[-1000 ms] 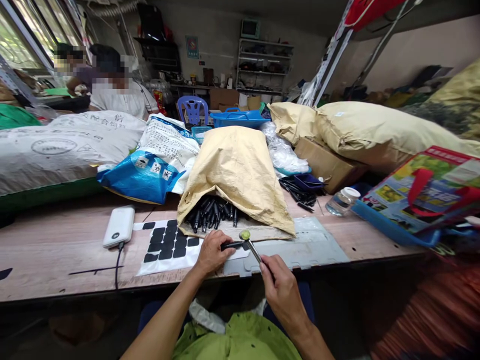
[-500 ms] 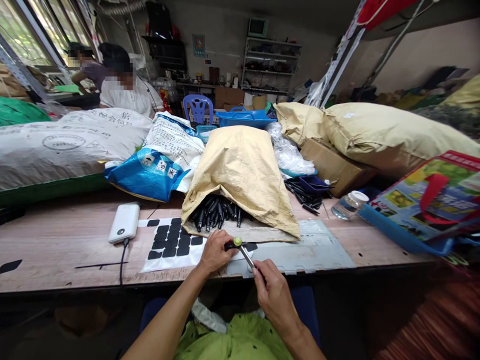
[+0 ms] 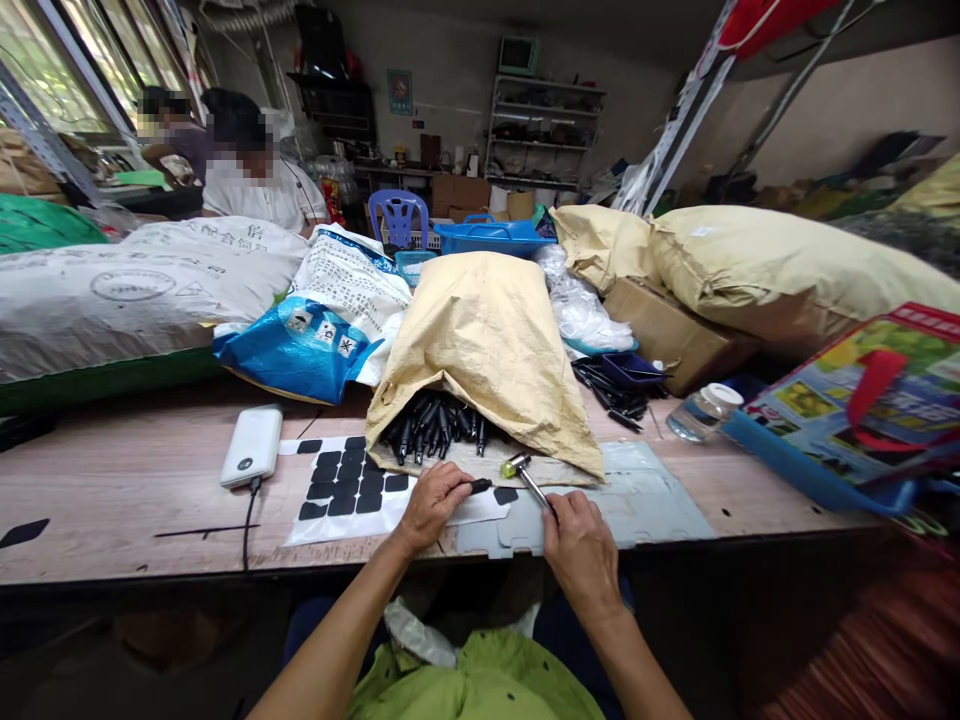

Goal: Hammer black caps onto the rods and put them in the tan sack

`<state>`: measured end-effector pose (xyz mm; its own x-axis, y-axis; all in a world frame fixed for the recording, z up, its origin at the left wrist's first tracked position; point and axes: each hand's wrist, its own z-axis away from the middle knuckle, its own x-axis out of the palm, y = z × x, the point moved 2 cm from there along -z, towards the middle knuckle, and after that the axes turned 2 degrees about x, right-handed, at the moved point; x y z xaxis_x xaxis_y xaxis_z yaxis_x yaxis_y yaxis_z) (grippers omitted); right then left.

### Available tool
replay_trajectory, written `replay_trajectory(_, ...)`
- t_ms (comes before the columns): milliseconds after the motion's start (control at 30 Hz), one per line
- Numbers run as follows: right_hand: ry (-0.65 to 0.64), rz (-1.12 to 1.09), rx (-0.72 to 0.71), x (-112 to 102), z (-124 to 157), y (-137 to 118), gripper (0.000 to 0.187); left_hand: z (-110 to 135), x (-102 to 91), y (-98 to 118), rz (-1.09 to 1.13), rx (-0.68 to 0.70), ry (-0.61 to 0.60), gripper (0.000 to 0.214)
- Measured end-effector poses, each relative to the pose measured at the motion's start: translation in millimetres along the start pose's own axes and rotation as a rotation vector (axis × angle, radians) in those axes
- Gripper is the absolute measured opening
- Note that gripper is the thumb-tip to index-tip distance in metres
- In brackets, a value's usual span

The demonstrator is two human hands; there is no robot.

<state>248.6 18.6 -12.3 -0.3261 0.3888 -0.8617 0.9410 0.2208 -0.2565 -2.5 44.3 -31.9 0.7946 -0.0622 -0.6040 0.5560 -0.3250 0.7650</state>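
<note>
My left hand (image 3: 433,508) is closed around a slim black pen-like piece (image 3: 480,486), whose tip sticks out to the right past the fingers. My right hand (image 3: 581,545) grips the handle of a small hammer (image 3: 534,485) with a yellow-green face; the head is up and to the right of the black piece, apart from it. Just beyond both hands lies a tan sack (image 3: 480,330), its mouth facing me, with many similar black pieces (image 3: 431,425) inside. Under and left of my left hand is a white sheet (image 3: 300,530) bearing black rounded squares (image 3: 345,478).
A grey plastic sheet (image 3: 660,500) covers the table's front edge. At left lie a white power bank (image 3: 251,445) with a cable and a blue-white sack (image 3: 315,330). At right stand a clear jar (image 3: 701,412), a blue tray (image 3: 817,470) and more black pieces (image 3: 611,390). Two people sit beyond.
My right hand has moved right, taking the hammer's head off the black piece and up to the right. My left hand has stayed nearly in place, still holding the piece.
</note>
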Motion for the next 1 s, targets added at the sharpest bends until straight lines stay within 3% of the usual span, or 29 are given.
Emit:
replay_trajectory(100, -0.030, -0.207, 0.021, -1, -5, -15, 0.023, 0, 0.3, 2, -0.043, 0.011, -0.027, 0.031)
replay_trajectory(233, -0.273, -0.730, 0.099, 5, -14, -41, 0.033, 0, 0.3, 6, -0.069, 0.020, -0.056, 0.031)
replay_trajectory(333, -0.367, -0.898, 0.144, 13, -19, -53, 0.033, 1, 0.4, 8, -0.088, 0.036, -0.067, 0.033)
replay_trajectory(533, -0.387, -0.918, 0.152, 20, -21, -55, 0.019, 2, 1.9, 10, -0.188, 0.076, -0.109, 0.042)
replay_trajectory(800, -0.332, -0.737, -0.148, 26, -21, -49, 0.011, 3, 2.9, 9, -0.229, 0.117, -0.166, 0.047)
replay_trajectory(900, -0.332, -0.694, -0.170, 32, -19, -49, 0.003, 3, 4.0, 7, -0.257, 0.129, -0.180, 0.048)
replay_trajectory(1000, -0.319, -0.671, -0.164, 35, -16, -51, 0.008, 3, 4.9, 5, -0.267, 0.141, -0.190, 0.048)
